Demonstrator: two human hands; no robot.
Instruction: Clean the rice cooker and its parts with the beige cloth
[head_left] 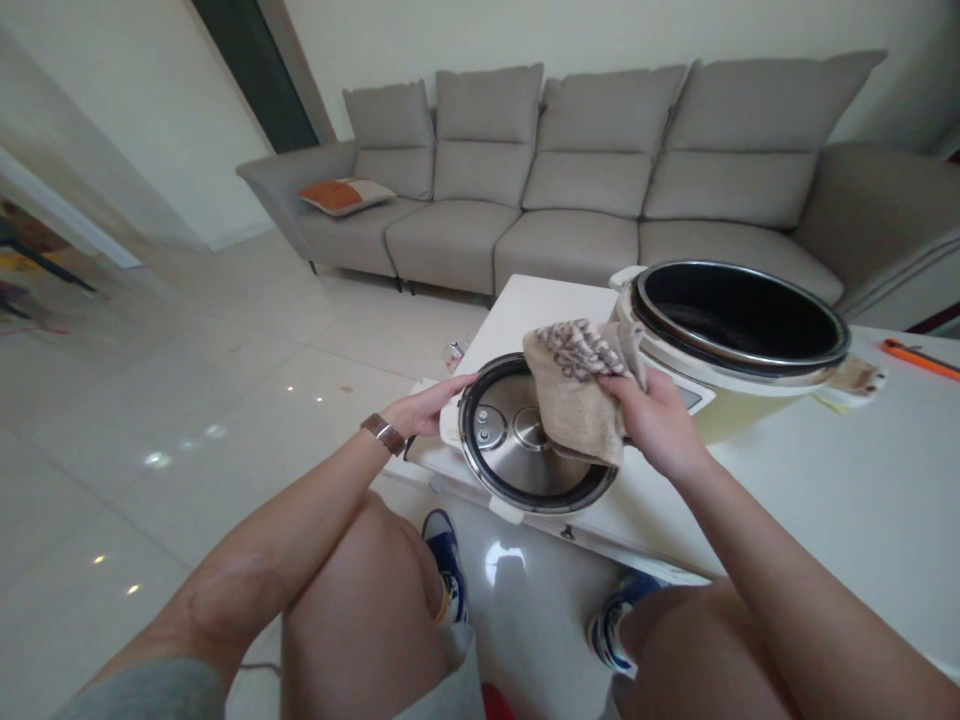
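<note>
Head view: left hand point(429, 406), fingers flat and unclenched, braces the upturned lid point(510, 455) by its rim at the table point(825, 500) edge, seemingly to steady it, while right hand point(658, 422), clenched on a cloth point(577, 405), presses it onto the lid; open cooker point(750, 408) just behind.

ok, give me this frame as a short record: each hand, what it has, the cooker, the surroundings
left hand: fingers laid along the left rim of the lid
right hand: grips a patterned beige cloth that hangs onto the lid's inner face
rice cooker: cream, open, dark inner pot in place
surface: white table
also on table: orange tool, far right
background: grey sofa, orange cushion
</note>
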